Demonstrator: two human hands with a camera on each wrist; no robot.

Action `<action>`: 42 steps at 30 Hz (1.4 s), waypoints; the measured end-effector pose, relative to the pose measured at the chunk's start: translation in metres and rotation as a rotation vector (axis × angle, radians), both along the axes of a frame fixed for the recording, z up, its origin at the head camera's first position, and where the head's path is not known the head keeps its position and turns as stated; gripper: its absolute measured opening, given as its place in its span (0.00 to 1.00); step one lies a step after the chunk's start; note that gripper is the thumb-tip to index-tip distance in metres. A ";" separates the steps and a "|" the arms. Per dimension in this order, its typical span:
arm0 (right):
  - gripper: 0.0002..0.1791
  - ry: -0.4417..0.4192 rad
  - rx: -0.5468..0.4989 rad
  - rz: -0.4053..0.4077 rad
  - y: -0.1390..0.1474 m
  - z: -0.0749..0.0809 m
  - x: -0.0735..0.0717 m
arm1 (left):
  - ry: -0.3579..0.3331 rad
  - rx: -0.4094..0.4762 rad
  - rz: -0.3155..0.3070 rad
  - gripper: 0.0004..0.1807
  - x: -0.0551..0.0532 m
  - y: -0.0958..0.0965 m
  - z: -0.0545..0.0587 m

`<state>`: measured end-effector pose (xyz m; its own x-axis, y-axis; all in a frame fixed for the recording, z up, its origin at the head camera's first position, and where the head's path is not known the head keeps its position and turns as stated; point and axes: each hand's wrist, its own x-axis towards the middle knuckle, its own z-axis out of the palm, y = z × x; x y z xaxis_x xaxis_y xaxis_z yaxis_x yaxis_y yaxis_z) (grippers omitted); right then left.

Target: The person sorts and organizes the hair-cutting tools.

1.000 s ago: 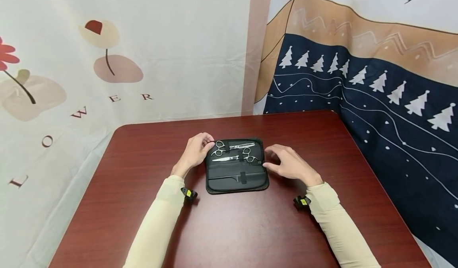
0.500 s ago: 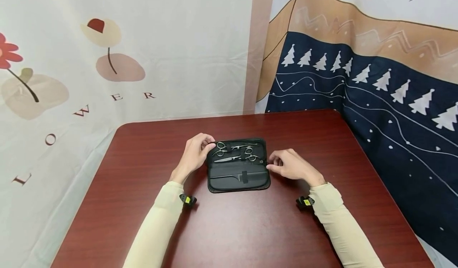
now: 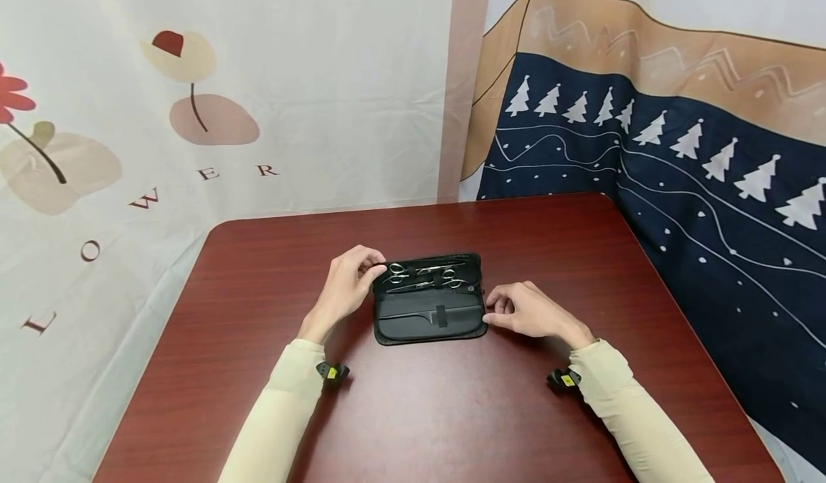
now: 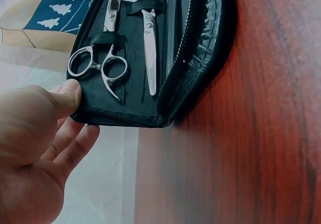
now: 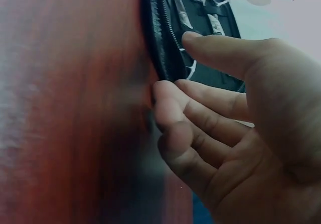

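A black zip-up scissors case lies unfolded, its far half tilted up from the table. Two pairs of silver scissors sit under straps in that half: thinning scissors with one toothed blade, and plain-bladed scissors. The near half has a flat pocket with a short strap. At the far left corner my left hand pinches the case edge, thumb on the inner face and fingers behind. My right hand is beside the right edge, fingers loosely bent, fingertips right at the case's side.
The case rests on a reddish-brown wooden table. A pale printed curtain hangs behind it, and a navy cloth with white trees hangs along the right side. A small black camera is worn on each wrist.
The far half of the case has risen with my left hand, so the scissors look flatter in the head view. My right hand has slid nearer along the right edge.
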<state>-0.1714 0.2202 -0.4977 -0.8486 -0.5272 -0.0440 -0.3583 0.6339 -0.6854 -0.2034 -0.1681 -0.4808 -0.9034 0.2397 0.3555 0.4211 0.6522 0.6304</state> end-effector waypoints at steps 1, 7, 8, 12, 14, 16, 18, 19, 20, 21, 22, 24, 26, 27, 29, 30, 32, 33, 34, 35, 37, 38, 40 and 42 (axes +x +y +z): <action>0.13 0.001 -0.006 0.000 0.000 -0.001 0.001 | -0.001 -0.001 -0.004 0.03 0.001 0.000 0.000; 0.22 0.082 0.009 -0.016 -0.004 -0.008 0.011 | 0.023 -0.008 -0.034 0.04 0.009 -0.001 -0.001; 0.23 0.110 0.019 -0.015 -0.005 -0.009 0.013 | 0.029 -0.009 -0.036 0.04 0.010 -0.002 -0.001; 0.23 0.195 0.056 -0.016 -0.008 -0.011 0.019 | 0.051 -0.010 -0.047 0.04 0.015 -0.002 -0.001; 0.22 0.218 0.069 -0.015 -0.009 -0.012 0.021 | 0.060 -0.009 -0.057 0.04 0.018 -0.002 -0.001; 0.20 0.233 0.079 -0.014 -0.010 -0.013 0.022 | 0.060 -0.013 -0.064 0.05 0.020 -0.003 0.000; 0.19 0.242 0.084 -0.013 -0.010 -0.013 0.023 | 0.059 -0.018 -0.069 0.05 0.023 -0.003 0.000; 0.19 0.243 0.085 -0.010 -0.011 -0.013 0.023 | 0.058 -0.019 -0.073 0.05 0.024 -0.003 0.001; 0.19 0.244 0.086 -0.007 -0.011 -0.014 0.023 | 0.056 -0.019 -0.075 0.05 0.025 -0.004 0.001; 0.18 0.246 0.086 -0.003 -0.010 -0.014 0.022 | 0.053 -0.019 -0.078 0.05 0.027 -0.004 0.002; 0.18 0.249 0.086 0.001 -0.010 -0.015 0.022 | 0.052 -0.017 -0.081 0.05 0.028 -0.004 0.003; 0.18 0.248 0.082 0.011 -0.009 -0.015 0.021 | 0.049 -0.012 -0.086 0.06 0.030 -0.005 0.003; 0.18 0.248 0.080 0.021 -0.007 -0.016 0.019 | 0.045 -0.008 -0.090 0.06 0.033 -0.006 0.003; 0.19 0.247 0.079 0.025 -0.006 -0.016 0.018 | 0.044 -0.005 -0.092 0.06 0.035 -0.006 0.003; 0.19 0.242 0.077 0.030 -0.005 -0.017 0.017 | 0.053 -0.002 -0.102 0.06 0.038 -0.007 0.002; 0.20 0.242 0.079 0.033 -0.005 -0.017 0.017 | 0.061 -0.002 -0.110 0.06 0.040 -0.008 0.002; 0.20 0.240 0.082 0.036 -0.004 -0.017 0.016 | 0.081 -0.012 -0.124 0.07 0.044 -0.009 0.002; 0.20 0.241 0.082 0.037 -0.004 -0.017 0.016 | 0.088 -0.017 -0.132 0.07 0.047 -0.009 0.001; 0.20 0.241 0.081 0.038 -0.004 -0.018 0.016 | 0.096 -0.024 -0.140 0.07 0.048 -0.010 0.001; 0.20 0.242 0.079 0.037 -0.004 -0.018 0.016 | 0.100 -0.028 -0.148 0.07 0.051 -0.011 0.000; 0.19 0.242 0.074 0.038 -0.004 -0.018 0.016 | 0.106 -0.038 -0.159 0.08 0.055 -0.012 -0.002; 0.18 0.242 0.069 0.038 -0.004 -0.018 0.017 | 0.110 -0.040 -0.167 0.08 0.057 -0.012 -0.003; 0.17 0.241 0.060 0.039 -0.004 -0.018 0.017 | 0.120 -0.041 -0.180 0.09 0.060 -0.013 -0.006; 0.16 0.243 0.052 0.040 -0.003 -0.019 0.017 | 0.136 -0.051 -0.193 0.10 0.064 -0.013 -0.007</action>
<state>-0.1547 0.2172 -0.5163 -0.8163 -0.5626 0.1308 -0.5338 0.6484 -0.5428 -0.1391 -0.1811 -0.4878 -0.7836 0.4242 0.4539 0.6200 0.5807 0.5277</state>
